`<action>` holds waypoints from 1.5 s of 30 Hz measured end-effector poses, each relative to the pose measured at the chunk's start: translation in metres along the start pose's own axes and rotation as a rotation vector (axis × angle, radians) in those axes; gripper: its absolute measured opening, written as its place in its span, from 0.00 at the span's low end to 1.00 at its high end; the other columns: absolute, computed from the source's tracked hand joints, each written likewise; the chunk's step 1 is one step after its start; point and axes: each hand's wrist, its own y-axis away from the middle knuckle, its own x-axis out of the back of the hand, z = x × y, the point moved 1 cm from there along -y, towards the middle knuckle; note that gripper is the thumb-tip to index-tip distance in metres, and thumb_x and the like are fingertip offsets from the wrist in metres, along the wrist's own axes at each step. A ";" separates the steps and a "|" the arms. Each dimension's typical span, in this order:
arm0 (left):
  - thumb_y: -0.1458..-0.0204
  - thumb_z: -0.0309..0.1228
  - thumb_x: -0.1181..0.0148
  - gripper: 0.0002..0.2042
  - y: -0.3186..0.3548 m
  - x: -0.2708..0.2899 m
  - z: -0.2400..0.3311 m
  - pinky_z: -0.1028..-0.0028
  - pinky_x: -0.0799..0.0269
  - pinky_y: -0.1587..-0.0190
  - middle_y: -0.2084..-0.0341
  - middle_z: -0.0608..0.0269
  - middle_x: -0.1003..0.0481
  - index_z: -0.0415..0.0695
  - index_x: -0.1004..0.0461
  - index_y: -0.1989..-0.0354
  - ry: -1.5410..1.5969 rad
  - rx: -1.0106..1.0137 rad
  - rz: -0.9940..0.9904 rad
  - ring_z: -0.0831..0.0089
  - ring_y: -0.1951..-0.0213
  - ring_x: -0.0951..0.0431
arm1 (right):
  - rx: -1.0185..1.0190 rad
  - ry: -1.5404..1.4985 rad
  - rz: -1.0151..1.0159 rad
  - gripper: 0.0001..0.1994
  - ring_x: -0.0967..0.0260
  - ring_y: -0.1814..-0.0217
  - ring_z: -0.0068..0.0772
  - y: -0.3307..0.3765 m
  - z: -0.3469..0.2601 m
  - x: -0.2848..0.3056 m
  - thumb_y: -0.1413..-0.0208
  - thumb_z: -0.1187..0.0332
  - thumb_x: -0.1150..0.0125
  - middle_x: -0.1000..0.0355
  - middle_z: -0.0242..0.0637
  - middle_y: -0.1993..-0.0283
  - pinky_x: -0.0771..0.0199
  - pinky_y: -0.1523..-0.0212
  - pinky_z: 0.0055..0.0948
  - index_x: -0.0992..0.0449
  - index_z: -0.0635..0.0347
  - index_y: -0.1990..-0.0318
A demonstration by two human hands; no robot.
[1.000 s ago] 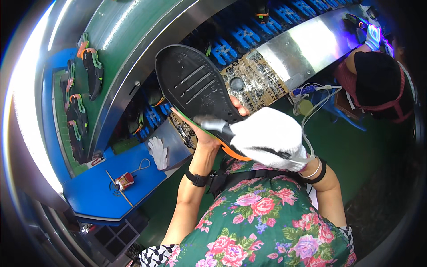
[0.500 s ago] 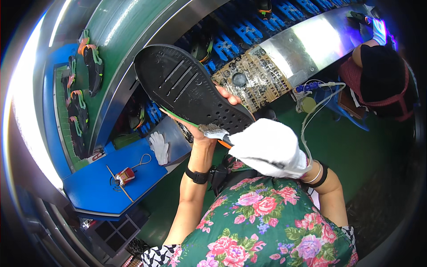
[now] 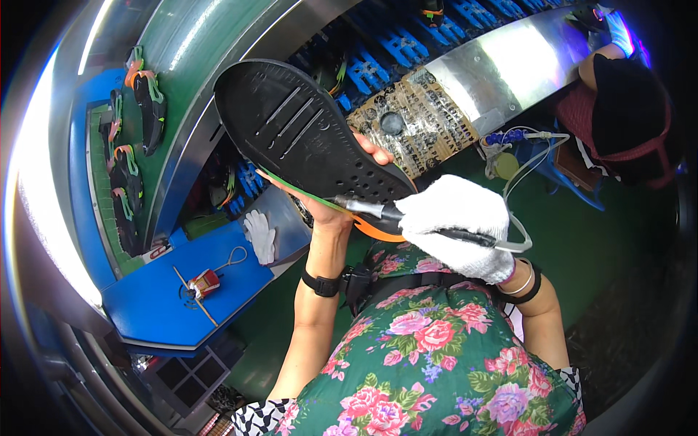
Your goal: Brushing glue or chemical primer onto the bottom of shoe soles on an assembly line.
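A black shoe sole (image 3: 291, 123) with an orange and green rim is held up in front of me, its hollowed inner face toward the camera. Three long slots and a group of small holes mark that face. My bare left hand (image 3: 320, 209) grips it from beneath, with fingertips curling over the far edge. My right hand (image 3: 462, 225), in a white knitted glove, is closed around the dark handle of a brush (image 3: 371, 208). A pale tube runs from the handle's rear end. The bristles touch or lie very close to the sole's near edge, beside the holes.
At left, a blue table (image 3: 156, 309) bears a red-and-white container (image 3: 206, 285) with a stick and wire loop. A white glove (image 3: 259, 236) lies by its far corner. Shoe parts (image 3: 149, 109) sit on green belting. A taped metal ledge (image 3: 414, 123) runs behind; a co-worker (image 3: 625, 123) is at right.
My gloved right hand has turned and shifted slightly right, so the brush handle and tube now show. The bristles moved a little right along the near edge. The sole has shifted slightly up and left.
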 end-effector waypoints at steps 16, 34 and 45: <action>0.52 0.83 0.64 0.55 -0.012 -0.016 -0.004 0.50 0.28 0.46 0.57 0.52 0.27 0.33 0.30 0.48 -0.061 0.036 -0.091 0.57 0.56 0.21 | -0.021 -0.100 -0.004 0.09 0.19 0.65 0.39 0.001 0.008 0.010 0.58 0.78 0.24 0.17 0.44 0.63 0.19 0.63 0.33 0.15 0.62 0.65; 0.47 0.79 0.58 0.50 -0.021 -0.030 -0.014 0.50 0.27 0.47 0.58 0.51 0.26 0.34 0.29 0.48 -0.079 0.082 -0.127 0.57 0.57 0.21 | -0.088 -0.084 -0.018 0.09 0.18 0.63 0.39 0.008 0.013 0.035 0.58 0.78 0.24 0.16 0.43 0.62 0.20 0.61 0.33 0.14 0.61 0.66; 0.47 0.78 0.59 0.48 -0.023 -0.036 -0.013 0.53 0.28 0.46 0.62 0.54 0.24 0.32 0.28 0.54 -0.168 0.097 -0.080 0.59 0.58 0.20 | -0.068 -0.118 -0.055 0.08 0.18 0.63 0.38 0.009 0.013 0.040 0.58 0.77 0.24 0.16 0.42 0.62 0.21 0.61 0.33 0.14 0.60 0.67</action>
